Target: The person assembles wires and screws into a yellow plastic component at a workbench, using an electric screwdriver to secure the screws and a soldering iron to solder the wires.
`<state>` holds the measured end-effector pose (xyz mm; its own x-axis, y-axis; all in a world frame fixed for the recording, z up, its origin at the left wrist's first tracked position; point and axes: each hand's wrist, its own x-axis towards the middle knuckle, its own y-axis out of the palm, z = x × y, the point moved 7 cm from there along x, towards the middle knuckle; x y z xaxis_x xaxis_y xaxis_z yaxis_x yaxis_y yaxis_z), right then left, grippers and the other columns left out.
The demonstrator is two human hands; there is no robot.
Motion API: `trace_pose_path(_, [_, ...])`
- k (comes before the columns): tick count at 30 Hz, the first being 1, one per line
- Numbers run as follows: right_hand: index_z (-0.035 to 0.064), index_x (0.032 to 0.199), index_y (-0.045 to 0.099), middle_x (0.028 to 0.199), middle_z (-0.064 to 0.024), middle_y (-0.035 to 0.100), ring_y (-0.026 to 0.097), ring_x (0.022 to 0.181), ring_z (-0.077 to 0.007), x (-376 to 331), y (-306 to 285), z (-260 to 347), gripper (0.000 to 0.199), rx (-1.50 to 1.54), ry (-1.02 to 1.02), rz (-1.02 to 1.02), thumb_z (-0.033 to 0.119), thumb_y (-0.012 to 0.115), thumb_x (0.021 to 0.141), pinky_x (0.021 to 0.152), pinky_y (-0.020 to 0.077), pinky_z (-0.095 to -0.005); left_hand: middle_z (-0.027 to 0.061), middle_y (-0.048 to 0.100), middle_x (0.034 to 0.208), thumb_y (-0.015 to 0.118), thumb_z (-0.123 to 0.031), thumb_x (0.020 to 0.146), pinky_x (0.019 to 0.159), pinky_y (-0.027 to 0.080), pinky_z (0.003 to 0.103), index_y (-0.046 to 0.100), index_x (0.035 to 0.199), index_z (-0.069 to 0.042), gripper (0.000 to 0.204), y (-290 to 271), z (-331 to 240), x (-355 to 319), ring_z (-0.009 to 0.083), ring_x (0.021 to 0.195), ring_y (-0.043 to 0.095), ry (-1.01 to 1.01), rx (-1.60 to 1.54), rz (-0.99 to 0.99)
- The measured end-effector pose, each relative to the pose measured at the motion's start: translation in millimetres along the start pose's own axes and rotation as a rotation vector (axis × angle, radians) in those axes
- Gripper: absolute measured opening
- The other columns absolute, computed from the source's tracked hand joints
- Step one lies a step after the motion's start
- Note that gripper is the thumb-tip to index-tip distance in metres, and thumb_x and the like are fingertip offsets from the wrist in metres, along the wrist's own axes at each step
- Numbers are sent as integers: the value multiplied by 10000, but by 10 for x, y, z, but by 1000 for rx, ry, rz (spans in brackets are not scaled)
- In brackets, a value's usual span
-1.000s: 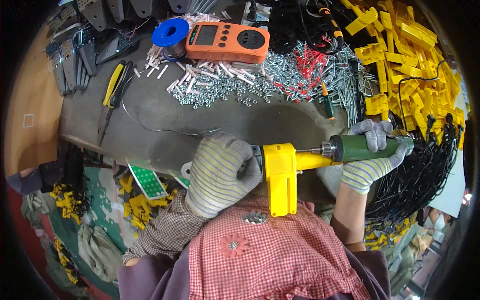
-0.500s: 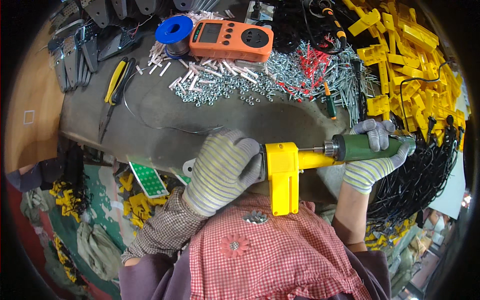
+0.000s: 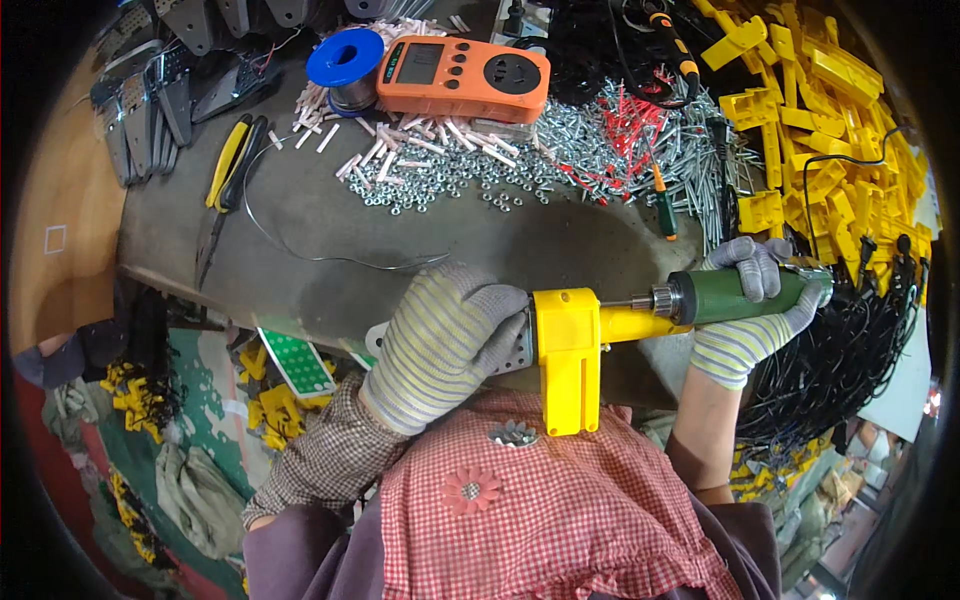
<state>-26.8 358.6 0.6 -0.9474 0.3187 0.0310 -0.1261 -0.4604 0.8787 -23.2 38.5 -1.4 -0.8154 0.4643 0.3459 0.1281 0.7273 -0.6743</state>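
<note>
My left hand (image 3: 430, 345), in a striped knit glove, is closed around a grey metal part (image 3: 514, 352) with small holes. A yellow plastic housing (image 3: 570, 350) sits at the right end of that part, over the apron at the table's near edge. In my gloved right hand (image 3: 750, 325) is a green power screwdriver (image 3: 715, 297), lying level and pointing left. From its metal chuck (image 3: 662, 299) a thin bit runs to the housing's right side. Whether the bit's tip sits in a screw is hidden.
Beyond my hands lie loose screws (image 3: 690, 150), nuts (image 3: 430, 185), an orange meter (image 3: 465, 80), a blue solder spool (image 3: 347, 60), yellow-handled pliers (image 3: 230, 165) and a small screwdriver (image 3: 662, 205). Yellow plastic parts (image 3: 830, 120) and black cables (image 3: 820, 370) are heaped at the right.
My left thumb has shifted slightly, and more of the metal part's holes show. The housing and screwdriver appear a few pixels further right; the bit still points at the housing.
</note>
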Motion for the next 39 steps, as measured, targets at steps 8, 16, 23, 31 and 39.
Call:
trace_pose_path(8, [70,1076,695,654,72,462,469,567,-95,-4,72,-15,541,43,23,158,594,738,952,927,536,-326,116,695,1007,812,-52,816,828,539,455,740,1065,-80,261,8,-52,12,341,910,674,70,67,-53])
trace_pose_path(16, [41,1135,685,663,77,366,413,574,-94,-27,117,-1,564,2,-59,-18,571,738,949,963,510,-343,98,706,959,810,-41,823,786,555,433,739,1050,-82,241,4,-73,43,318,855,687,85,83,2])
trace_pose_path(23, [-8,1203,669,682,74,359,400,599,-85,-326,27,599,574,74,-177,111,499,759,951,1033,474,-360,143,733,882,818,-107,865,758,584,434,762,983,-59,139,-694,459,39,324,817,730,-355,313,-271])
trace_pose_path(31, [29,1164,636,684,69,344,375,581,-93,-624,-126,524,528,140,-195,-4,513,733,980,1035,473,-363,175,755,965,809,-255,869,858,578,502,771,988,-58,233,-373,767,474,393,936,726,-206,854,241])
trace_pose_path(39, [62,1157,615,671,66,327,338,559,-87,-609,-156,393,607,103,-170,-46,631,708,968,978,483,-337,152,722,884,775,-199,871,720,569,482,716,929,-52,168,-438,726,384,376,777,699,-312,784,75])
